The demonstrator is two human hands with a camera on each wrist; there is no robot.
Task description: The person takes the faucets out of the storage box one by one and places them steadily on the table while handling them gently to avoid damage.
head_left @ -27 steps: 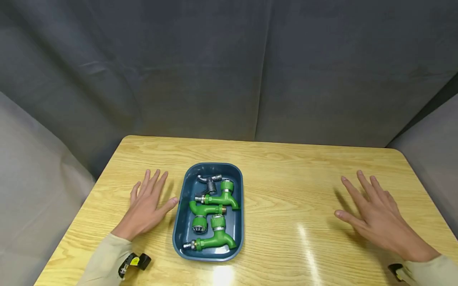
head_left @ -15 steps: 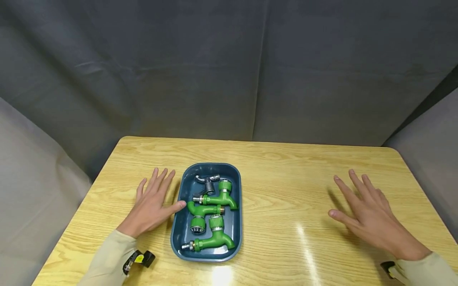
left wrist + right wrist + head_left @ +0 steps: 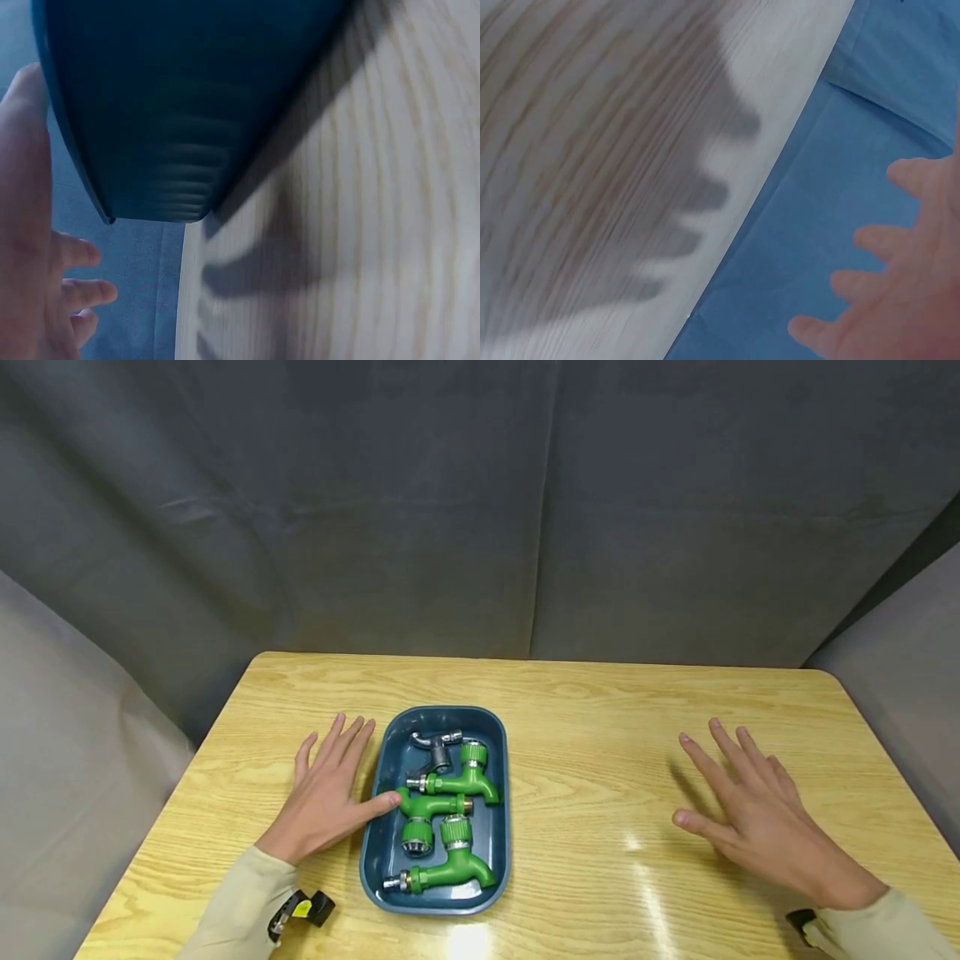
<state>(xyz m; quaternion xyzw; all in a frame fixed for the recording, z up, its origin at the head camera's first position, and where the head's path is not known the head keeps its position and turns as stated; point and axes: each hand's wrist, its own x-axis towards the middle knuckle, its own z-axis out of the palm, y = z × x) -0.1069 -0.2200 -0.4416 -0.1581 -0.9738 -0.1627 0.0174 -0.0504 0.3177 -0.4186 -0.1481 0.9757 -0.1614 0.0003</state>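
Note:
A dark blue plastic tray (image 3: 498,860) sits left of the table's middle with several taps in it. Three are green: an upper tap (image 3: 450,783), a middle tap (image 3: 431,807) turned the other way, and a lower tap (image 3: 453,868). At the tray's far end lies a small metal tap (image 3: 439,752). My left hand (image 3: 326,806) hovers at the tray's left side, fingers spread, its thumb reaching over the rim. In the left wrist view the tray's outer wall (image 3: 172,112) fills the top. My right hand (image 3: 757,818) hangs over the right of the table, fingers spread, holding nothing.
The wood-grain table (image 3: 592,735) has rounded far corners. A dark grey curtain (image 3: 405,527) stands behind it, with lighter cloth panels (image 3: 67,760) on both sides. Both hands throw shadows on the tabletop.
My left hand has moved right, so its thumb now overlaps the tray and the middle green tap. My right hand has drifted left. The tray and taps stay in place.

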